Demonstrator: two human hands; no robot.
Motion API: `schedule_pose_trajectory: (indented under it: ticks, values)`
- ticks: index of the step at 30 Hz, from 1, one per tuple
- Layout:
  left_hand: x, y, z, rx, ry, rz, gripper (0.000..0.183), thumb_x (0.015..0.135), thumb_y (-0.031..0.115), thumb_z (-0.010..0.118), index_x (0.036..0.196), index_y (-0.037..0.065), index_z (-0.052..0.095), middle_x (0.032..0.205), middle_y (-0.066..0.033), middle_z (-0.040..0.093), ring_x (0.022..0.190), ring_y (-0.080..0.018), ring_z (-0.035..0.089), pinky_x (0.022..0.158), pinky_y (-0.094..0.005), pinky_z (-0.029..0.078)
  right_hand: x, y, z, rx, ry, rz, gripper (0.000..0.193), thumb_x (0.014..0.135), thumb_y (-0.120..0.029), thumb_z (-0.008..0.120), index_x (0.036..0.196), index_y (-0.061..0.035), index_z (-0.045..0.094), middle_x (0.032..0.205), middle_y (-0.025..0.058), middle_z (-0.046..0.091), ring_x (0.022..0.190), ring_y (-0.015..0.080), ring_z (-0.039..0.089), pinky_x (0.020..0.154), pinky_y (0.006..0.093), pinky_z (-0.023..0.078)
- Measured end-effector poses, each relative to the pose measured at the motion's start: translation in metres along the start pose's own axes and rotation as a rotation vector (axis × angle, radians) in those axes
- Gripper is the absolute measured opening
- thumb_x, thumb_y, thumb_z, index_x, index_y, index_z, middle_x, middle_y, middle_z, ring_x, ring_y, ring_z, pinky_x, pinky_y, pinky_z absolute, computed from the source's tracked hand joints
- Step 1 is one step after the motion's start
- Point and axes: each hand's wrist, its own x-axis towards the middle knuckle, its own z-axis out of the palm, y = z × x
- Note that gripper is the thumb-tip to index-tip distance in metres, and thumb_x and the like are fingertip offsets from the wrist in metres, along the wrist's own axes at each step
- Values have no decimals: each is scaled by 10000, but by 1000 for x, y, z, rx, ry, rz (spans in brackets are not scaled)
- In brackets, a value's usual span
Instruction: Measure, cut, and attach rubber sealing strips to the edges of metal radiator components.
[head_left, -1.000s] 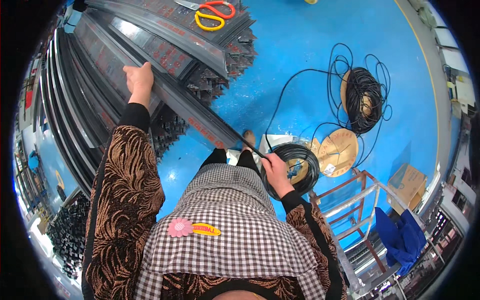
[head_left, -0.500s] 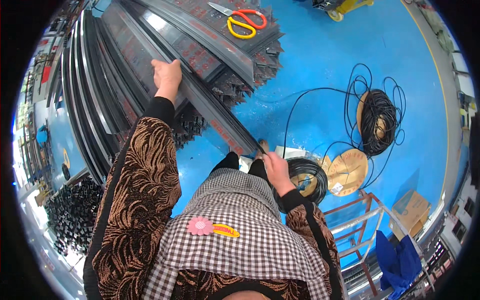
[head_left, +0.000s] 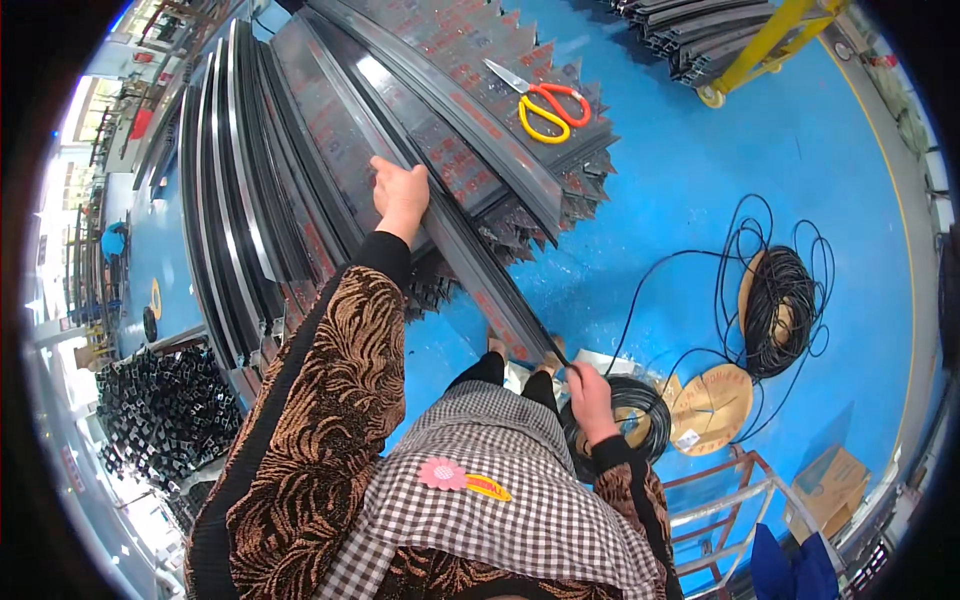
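Note:
A long dark grey profile (head_left: 487, 292) with red print slants from the stack toward my body. My left hand (head_left: 402, 195) is closed round its upper part, thumb and fingers over the edges. At the near end my right hand (head_left: 590, 395) is closed on a thin black strip (head_left: 562, 356) that lies along the profile's edge; the fingertips are partly hidden. Beneath, a stack of similar profiles (head_left: 330, 130) fans out with jagged cut ends. Red-and-yellow-handled scissors (head_left: 545, 105) lie on its right side, blades partly open.
A black cord coil (head_left: 652, 425) lies beside my right hand. Farther right are a looser black cord reel (head_left: 778, 312) and a round cardboard disc (head_left: 715, 405). A metal frame (head_left: 730, 510) and a cardboard box (head_left: 832, 488) stand near right. Many cut profile ends (head_left: 165, 420) are piled at left.
The whole view has shifted, so the scene sits lower and farther right. Both hands keep their places on the profile and strip. More of a yellow trolley shows at the top right.

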Motion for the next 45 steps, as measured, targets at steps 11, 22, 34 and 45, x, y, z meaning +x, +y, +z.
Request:
schedule_pose_trajectory:
  ticks: [11,22,34,45]
  values:
    - [-1,-2,1,23,-54,-1,482,766,293,541,1073,-32,361,938,-267,605,884,-431,599,805,-454,467,-5,4,3,-61,-16,7,159,871,-194,537,883,-42,583,775,129,598,667,333,560,599,398,424]
    - [0,-9,-2,-26,-70,-64,504,760,319,576,1075,-29,392,991,-263,596,945,-431,581,841,-450,449,2,-2,8,-64,-24,-36,175,864,-182,543,934,-33,602,811,109,613,702,304,572,623,346,436]
    - [-23,0,-16,172,12,68,600,767,152,520,1242,-186,377,879,-265,608,705,-331,620,641,-382,519,2,-23,1,223,-212,233,201,865,-159,487,924,-10,609,750,63,557,658,183,468,628,307,401]
    - [-15,-13,2,-53,54,-42,658,744,156,546,1263,-146,276,857,-233,609,724,-369,623,670,-406,512,7,-23,18,220,-237,220,201,898,-155,461,883,1,587,713,68,563,628,168,486,605,280,412]
